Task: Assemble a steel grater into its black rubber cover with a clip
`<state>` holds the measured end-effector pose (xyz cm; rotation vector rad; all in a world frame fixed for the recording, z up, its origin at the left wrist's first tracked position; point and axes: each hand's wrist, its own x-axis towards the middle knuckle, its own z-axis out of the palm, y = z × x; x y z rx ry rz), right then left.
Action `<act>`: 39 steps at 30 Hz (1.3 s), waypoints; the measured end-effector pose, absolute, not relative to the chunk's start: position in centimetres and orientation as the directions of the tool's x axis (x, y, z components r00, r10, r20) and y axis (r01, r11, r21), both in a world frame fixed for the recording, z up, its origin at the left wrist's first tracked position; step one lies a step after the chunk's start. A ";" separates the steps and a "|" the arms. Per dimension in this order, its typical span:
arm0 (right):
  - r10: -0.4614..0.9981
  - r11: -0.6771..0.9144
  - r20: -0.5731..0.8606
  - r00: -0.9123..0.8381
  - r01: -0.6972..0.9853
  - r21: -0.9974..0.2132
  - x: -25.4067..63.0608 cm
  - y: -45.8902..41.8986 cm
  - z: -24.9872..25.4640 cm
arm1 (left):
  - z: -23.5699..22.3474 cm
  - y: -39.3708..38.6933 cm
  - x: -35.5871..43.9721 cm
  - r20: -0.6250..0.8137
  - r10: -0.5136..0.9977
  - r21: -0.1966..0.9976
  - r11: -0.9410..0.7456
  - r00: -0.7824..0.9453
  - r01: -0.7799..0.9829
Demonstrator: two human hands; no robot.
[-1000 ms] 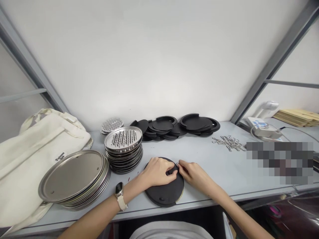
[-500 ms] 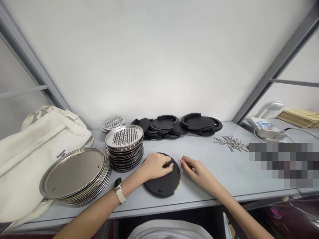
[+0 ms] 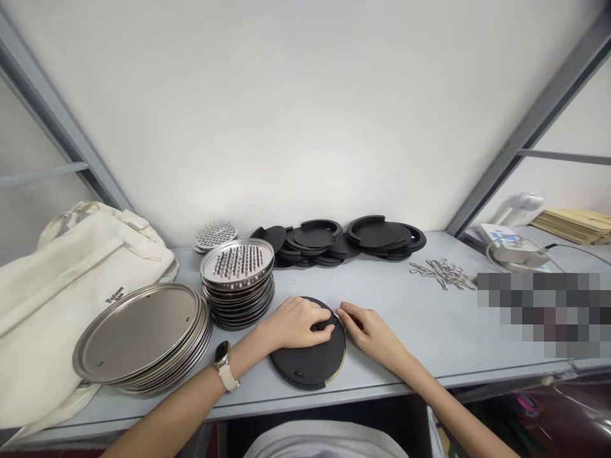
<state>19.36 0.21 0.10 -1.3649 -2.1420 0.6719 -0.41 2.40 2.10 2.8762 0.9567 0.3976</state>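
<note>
A flat black round disc (image 3: 312, 362) lies near the table's front edge, a thin yellowish strip showing along its lower right rim. Over its upper part rests my left hand (image 3: 298, 323), pressing it down, with thumb and forefinger curled about a dark part near the edge. My right hand (image 3: 365, 326) pinches a small bent-wire metal clip (image 3: 337, 313) against the disc's upper right rim; most of the clip is hidden by the fingers. More such wire clips (image 3: 443, 273) lie in a loose heap farther right.
Behind my hands sit piled black round parts (image 3: 315, 238). To the left stand a stack of metal grater discs (image 3: 238, 262), a perforated disc (image 3: 214, 235), a stack of metal plates (image 3: 138, 331) and a cream bag (image 3: 81, 267). Wooden boards (image 3: 573, 226) lie far right.
My right hand drew back from the disc's rim with the clip, then came back to it. My left hand stays on the disc, which has shifted slightly left.
</note>
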 end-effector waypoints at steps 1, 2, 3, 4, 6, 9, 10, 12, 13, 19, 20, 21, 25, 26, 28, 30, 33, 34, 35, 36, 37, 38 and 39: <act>0.917 0.377 0.153 -0.369 0.670 -0.639 19.3 0.2 0.0 | 2.1 2.4 -0.4 0.224 0.595 0.157 -0.804 0.772 0.574; 0.916 0.380 0.155 -0.371 0.675 -0.633 19.2 0.2 0.0 | 2.1 2.4 -0.4 0.230 0.593 0.155 -0.805 0.772 0.572; 0.915 0.384 0.159 -0.371 0.679 -0.626 19.2 0.2 -0.1 | 2.0 2.4 -0.4 0.234 0.594 0.155 -0.805 0.770 0.573; 0.914 0.388 0.163 -0.371 0.683 -0.619 19.1 0.2 -0.2 | 2.0 2.4 -0.4 0.234 0.597 0.156 -0.802 0.768 0.576; 0.912 0.395 0.170 -0.372 0.693 -0.604 19.0 0.3 -0.3 | 1.9 2.4 -0.4 0.228 0.607 0.163 -0.795 0.761 0.585; 0.913 0.397 0.167 -0.373 0.711 -0.581 19.0 0.3 -0.4 | 1.8 2.5 -0.3 0.217 0.630 0.177 -0.777 0.746 0.604; 0.913 0.397 0.164 -0.374 0.715 -0.576 19.0 0.3 -0.4 | 1.8 2.4 -0.3 0.214 0.637 0.184 -0.771 0.740 0.610; 0.912 0.398 0.162 -0.376 0.722 -0.566 19.0 0.3 -0.5 | 1.8 2.4 -0.3 0.209 0.649 0.199 -0.760 0.731 0.618; 0.912 0.399 0.161 -0.378 0.725 -0.561 18.9 0.3 -0.5 | 1.9 2.4 -0.3 0.205 0.653 0.205 -0.757 0.729 0.620; 0.910 0.405 0.151 -0.386 0.751 -0.521 18.8 0.4 -0.6 | 2.0 2.4 -0.2 0.202 0.662 0.218 -0.749 0.722 0.626; 0.910 0.406 0.148 -0.388 0.755 -0.515 18.8 0.4 -0.7 | 2.0 2.4 -0.2 0.203 0.662 0.217 -0.749 0.721 0.626; 0.909 0.407 0.145 -0.390 0.758 -0.510 18.8 0.4 -0.7 | 2.0 2.4 -0.1 0.205 0.661 0.216 -0.750 0.722 0.625; 0.900 0.425 0.143 -0.412 0.756 -0.497 18.9 0.6 -0.6 | 2.1 2.3 0.0 0.200 0.664 0.221 -0.747 0.721 0.627; 0.897 0.432 0.143 -0.419 0.756 -0.492 18.9 0.6 -0.5 | 2.1 2.3 0.0 0.196 0.668 0.225 -0.744 0.718 0.630; 0.889 0.446 0.139 -0.437 0.755 -0.480 19.0 0.7 -0.3 | 2.2 2.3 0.0 0.189 0.676 0.232 -0.736 0.712 0.636; 0.882 0.458 0.136 -0.451 0.754 -0.471 19.0 0.8 -0.1 | 2.2 2.3 0.0 0.187 0.678 0.230 -0.734 0.711 0.639; 0.875 0.470 0.134 -0.466 0.748 -0.469 19.0 0.8 0.0 | 2.1 2.4 0.0 0.190 0.669 0.217 -0.743 0.719 0.634; 0.873 0.472 0.132 -0.469 0.748 -0.467 19.0 0.8 0.0 | 2.0 2.4 0.0 0.191 0.665 0.211 -0.747 0.722 0.631; 0.872 0.474 0.131 -0.472 0.748 -0.465 19.0 0.8 -0.1 | 2.0 2.5 0.0 0.194 0.661 0.204 -0.750 0.725 0.629; 0.871 0.476 0.130 -0.473 0.748 -0.463 19.0 0.8 -0.2 | 2.0 2.5 0.0 0.196 0.657 0.199 -0.753 0.728 0.627; 0.871 0.476 0.132 -0.473 0.748 -0.462 19.0 0.8 -0.2 | 1.9 2.6 0.0 0.197 0.655 0.196 -0.755 0.729 0.625; 0.871 0.477 0.133 -0.473 0.748 -0.461 19.0 0.8 -0.3 | 1.9 2.6 0.0 0.196 0.654 0.194 -0.756 0.731 0.625; 0.871 0.477 0.134 -0.473 0.749 -0.460 19.0 0.8 -0.4 | 1.9 2.6 0.0 0.194 0.654 0.193 -0.757 0.732 0.625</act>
